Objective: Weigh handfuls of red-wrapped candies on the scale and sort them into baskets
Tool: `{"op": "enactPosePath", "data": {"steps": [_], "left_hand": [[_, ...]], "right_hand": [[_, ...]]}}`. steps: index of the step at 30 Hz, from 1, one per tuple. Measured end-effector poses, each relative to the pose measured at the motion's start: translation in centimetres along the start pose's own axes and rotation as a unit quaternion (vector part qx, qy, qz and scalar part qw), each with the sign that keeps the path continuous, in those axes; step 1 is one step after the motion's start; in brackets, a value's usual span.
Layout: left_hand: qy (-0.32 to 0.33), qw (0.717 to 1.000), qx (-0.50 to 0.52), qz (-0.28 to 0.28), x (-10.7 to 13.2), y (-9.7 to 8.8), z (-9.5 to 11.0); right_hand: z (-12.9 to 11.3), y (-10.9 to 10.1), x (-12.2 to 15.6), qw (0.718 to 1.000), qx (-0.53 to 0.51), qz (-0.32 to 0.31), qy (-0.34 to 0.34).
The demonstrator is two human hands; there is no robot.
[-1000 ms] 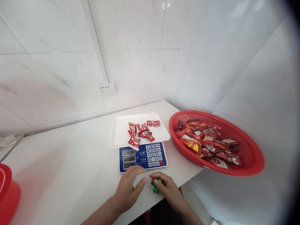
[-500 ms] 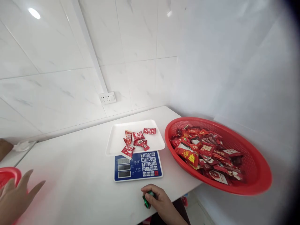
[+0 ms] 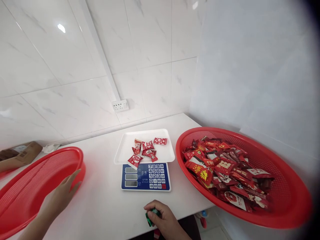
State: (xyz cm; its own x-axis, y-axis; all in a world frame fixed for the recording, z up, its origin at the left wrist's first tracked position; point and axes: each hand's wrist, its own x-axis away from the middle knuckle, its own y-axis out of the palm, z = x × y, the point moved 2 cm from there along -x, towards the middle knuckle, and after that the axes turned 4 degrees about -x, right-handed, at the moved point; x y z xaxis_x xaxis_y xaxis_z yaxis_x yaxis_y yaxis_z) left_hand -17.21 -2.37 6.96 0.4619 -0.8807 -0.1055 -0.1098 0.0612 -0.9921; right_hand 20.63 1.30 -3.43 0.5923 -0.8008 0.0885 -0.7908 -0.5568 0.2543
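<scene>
On the left, my left hand [image 3: 60,192] grips the near right side of an oval red plastic basket [image 3: 80,154], its fingers over the rim and wall. The part of this basket that I see holds nothing. My right hand [image 3: 160,214], at the table's front edge, is closed around green foil-wrapped candies [image 3: 149,218]; how many is hidden. Just beyond it stands a blue and white digital scale [image 3: 146,177] with a white tray [image 3: 122,148] on top. Several red-wrapped candies [image 3: 148,145] lie on the tray, one packet overhanging its front edge.
A large red perforated basket [image 3: 287,190], full of red-wrapped candies and snacks [image 3: 222,166], sits on the right and juts past the table edge. At far left are a brown cardboard box [image 3: 31,153] and another person's forearm [image 3: 10,164]. A tiled wall with a socket [image 3: 120,105] stands behind.
The left basket has come rightward into view, and my left hand has gone from open beside it to gripping its side. The right hand keeps the green candies. The view has turned slightly left.
</scene>
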Motion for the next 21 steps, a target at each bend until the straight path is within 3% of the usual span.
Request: {"op": "enactPosePath", "data": {"steps": [5, 7, 10, 13, 16, 19, 21], "left_hand": [[0.082, 0.993, 0.046, -0.074, 0.4, -2.2, 5.6], [0.108, 0.991, 0.061, -0.057, 0.5, -2.8, 7.5], [0.198, 0.978, 0.068, 0.016, 0.5, -3.4, 10.6], [0.353, 0.933, 0.052, 0.057, 0.0, -3.9, 14.7], [0.476, 0.877, 0.017, 0.058, -1.0, -4.0, 18.7], [0.548, 0.836, -0.012, 0.037, -2.3, -3.7, 21.5], [0.559, 0.828, -0.018, 0.030, -3.0, -3.8, 22.1]], "right_hand": [[-0.3, 0.0, 0.0, 1.000, 0.009, -0.005, 0.003], [-0.3, 0.0, -0.1, 1.000, 0.004, -0.007, 0.012], [0.1, 0.1, -0.3, 1.000, -0.003, -0.004, 0.015], [0.5, 0.1, -0.4, 1.000, -0.001, 0.018, -0.003], [0.9, 0.2, -0.4, 0.998, 0.008, 0.057, -0.031], [1.1, 0.3, -0.4, 0.993, 0.018, 0.108, -0.045], [1.0, 0.5, -0.4, 0.990, 0.023, 0.136, -0.044]]}}
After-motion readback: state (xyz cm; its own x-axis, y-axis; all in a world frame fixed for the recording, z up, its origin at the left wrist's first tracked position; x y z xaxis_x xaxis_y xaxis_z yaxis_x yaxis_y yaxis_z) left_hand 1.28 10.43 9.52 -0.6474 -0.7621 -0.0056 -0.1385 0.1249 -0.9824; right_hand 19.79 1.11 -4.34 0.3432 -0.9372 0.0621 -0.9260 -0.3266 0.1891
